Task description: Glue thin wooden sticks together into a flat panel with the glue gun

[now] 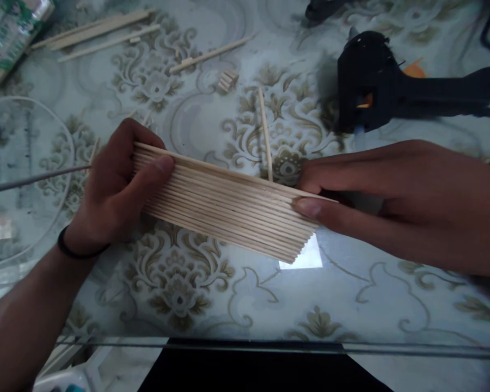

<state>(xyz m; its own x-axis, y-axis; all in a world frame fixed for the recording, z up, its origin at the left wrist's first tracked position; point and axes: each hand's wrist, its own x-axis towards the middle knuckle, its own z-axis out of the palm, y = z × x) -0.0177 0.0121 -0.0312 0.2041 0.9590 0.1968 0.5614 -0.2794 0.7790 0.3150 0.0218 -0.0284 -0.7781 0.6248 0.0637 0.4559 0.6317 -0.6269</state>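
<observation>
A panel of thin wooden sticks (224, 204), laid side by side, is held above the table, tilted down to the right. Its right end is cut at a slant with a jagged edge. My left hand (124, 182) grips the panel's left end, thumb on top and fingers underneath. At the upper right corner, my right hand (375, 201) pinches the panel between thumb and fingers; some of those fingertips are hidden. Just beyond the panel's far edge, a single wooden stick (265, 133) lies on the table.
A black glue gun (375, 81) lies at the upper right. Several loose sticks (106, 30), another stick (212, 54) and short cut pieces (228, 80) are at the back. A plastic packet (12, 35) sits at the upper left, with a white cable (67, 141) below it. The glass table edge (245, 343) runs in front.
</observation>
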